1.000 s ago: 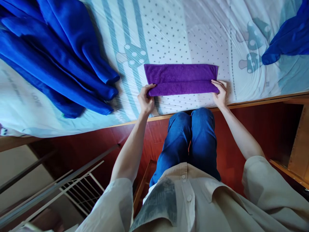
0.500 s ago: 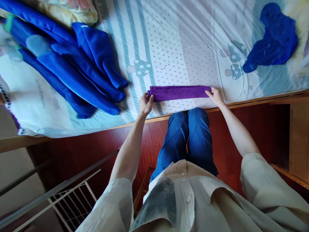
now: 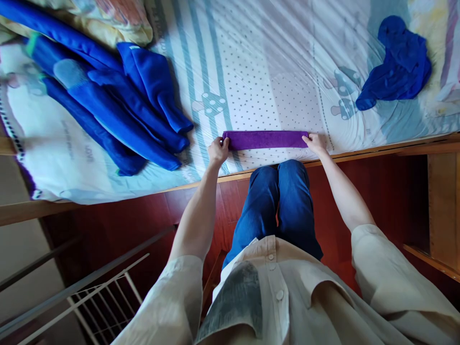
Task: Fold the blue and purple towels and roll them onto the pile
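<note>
A purple towel [image 3: 268,140], folded into a long narrow strip, lies along the near side of the bed [image 3: 251,105]. My left hand [image 3: 218,150] pinches its left end between thumb and fingers. At the opposite end, my right hand [image 3: 315,143] grips the towel's right edge, thumb on top. The strip runs straight and fairly flat between both hands, just beyond my knees.
Blue clothes [image 3: 118,100] are spread over the left of the bed. A crumpled blue garment [image 3: 398,67] lies at the right. Yellowish bedding [image 3: 118,19] is bunched at the upper left. Below left stands a white metal rack [image 3: 108,297]; a wooden edge borders the mattress.
The purple towel's layers now line up more evenly, and its upper edge is straighter. My right hand has shifted slightly left and lower with its end. The view has turned slightly.
</note>
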Demonstrator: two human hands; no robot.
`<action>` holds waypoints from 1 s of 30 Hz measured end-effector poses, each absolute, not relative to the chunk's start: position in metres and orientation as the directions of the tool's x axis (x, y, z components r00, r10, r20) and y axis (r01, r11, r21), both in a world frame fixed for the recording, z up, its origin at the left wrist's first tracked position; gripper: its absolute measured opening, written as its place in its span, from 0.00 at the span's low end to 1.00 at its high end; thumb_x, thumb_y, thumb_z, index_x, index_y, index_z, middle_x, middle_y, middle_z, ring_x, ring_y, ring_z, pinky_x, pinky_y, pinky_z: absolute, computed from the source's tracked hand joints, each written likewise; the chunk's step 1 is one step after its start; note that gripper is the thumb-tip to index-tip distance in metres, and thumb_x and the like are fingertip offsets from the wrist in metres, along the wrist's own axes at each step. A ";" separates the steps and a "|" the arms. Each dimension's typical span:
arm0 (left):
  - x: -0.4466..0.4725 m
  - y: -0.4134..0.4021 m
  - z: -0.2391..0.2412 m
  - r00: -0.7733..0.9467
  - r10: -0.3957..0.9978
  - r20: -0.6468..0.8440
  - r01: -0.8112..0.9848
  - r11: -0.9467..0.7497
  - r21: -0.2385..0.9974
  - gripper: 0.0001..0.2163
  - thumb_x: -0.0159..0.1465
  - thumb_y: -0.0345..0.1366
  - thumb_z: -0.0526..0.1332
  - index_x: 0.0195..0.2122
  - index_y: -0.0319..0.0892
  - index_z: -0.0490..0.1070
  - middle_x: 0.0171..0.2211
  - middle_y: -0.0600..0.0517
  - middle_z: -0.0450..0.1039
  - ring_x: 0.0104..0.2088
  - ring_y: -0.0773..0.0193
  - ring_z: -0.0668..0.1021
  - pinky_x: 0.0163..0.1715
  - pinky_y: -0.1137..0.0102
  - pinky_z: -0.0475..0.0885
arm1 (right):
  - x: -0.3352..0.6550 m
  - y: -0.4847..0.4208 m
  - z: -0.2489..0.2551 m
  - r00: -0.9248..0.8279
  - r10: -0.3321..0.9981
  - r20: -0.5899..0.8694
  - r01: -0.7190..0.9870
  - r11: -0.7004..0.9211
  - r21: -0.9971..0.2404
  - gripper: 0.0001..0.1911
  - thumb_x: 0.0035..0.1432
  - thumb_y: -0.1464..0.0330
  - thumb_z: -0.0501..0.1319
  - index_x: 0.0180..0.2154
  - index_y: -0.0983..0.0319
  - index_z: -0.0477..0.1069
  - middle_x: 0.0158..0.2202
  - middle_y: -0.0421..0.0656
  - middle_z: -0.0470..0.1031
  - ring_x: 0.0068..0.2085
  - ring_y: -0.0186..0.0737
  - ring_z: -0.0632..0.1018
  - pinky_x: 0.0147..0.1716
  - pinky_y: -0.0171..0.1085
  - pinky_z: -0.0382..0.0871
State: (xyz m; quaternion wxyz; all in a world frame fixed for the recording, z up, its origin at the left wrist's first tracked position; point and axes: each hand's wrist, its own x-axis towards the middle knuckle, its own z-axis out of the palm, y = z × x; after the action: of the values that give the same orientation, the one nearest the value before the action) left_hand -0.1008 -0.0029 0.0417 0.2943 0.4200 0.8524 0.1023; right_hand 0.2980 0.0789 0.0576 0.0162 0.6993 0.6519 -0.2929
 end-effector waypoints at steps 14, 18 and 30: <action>-0.085 -0.014 0.040 -0.533 0.812 -0.240 0.672 0.578 0.462 0.16 0.75 0.44 0.53 0.51 0.41 0.75 0.44 0.39 0.82 0.55 0.43 0.79 0.58 0.53 0.72 | 0.275 0.065 0.074 0.147 0.882 -0.448 0.940 -0.266 -0.215 0.19 0.73 0.56 0.56 0.48 0.62 0.79 0.51 0.56 0.81 0.58 0.58 0.77 0.57 0.53 0.71; -0.068 -0.032 0.049 -0.457 0.889 -0.030 0.761 0.408 0.505 0.21 0.75 0.44 0.51 0.62 0.40 0.71 0.63 0.35 0.74 0.68 0.42 0.70 0.70 0.44 0.61 | 0.261 0.043 0.071 0.040 0.983 -0.179 0.964 -0.085 -0.250 0.25 0.75 0.64 0.50 0.66 0.66 0.68 0.68 0.62 0.69 0.69 0.61 0.67 0.67 0.63 0.61; -0.057 -0.014 0.028 0.227 0.966 -0.124 0.827 -0.124 0.548 0.37 0.71 0.50 0.55 0.77 0.35 0.55 0.78 0.38 0.49 0.79 0.45 0.50 0.78 0.47 0.43 | 0.277 0.044 0.051 -0.439 0.848 -0.296 0.886 0.353 -0.302 0.39 0.73 0.61 0.52 0.79 0.62 0.47 0.81 0.51 0.44 0.81 0.54 0.46 0.78 0.62 0.38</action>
State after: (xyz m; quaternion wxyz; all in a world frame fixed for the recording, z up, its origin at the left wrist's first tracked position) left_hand -0.0571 -0.0140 0.0285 0.2625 0.7380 0.6075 0.1318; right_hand 0.2766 0.0444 0.0515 0.0441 0.5277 0.8214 -0.2120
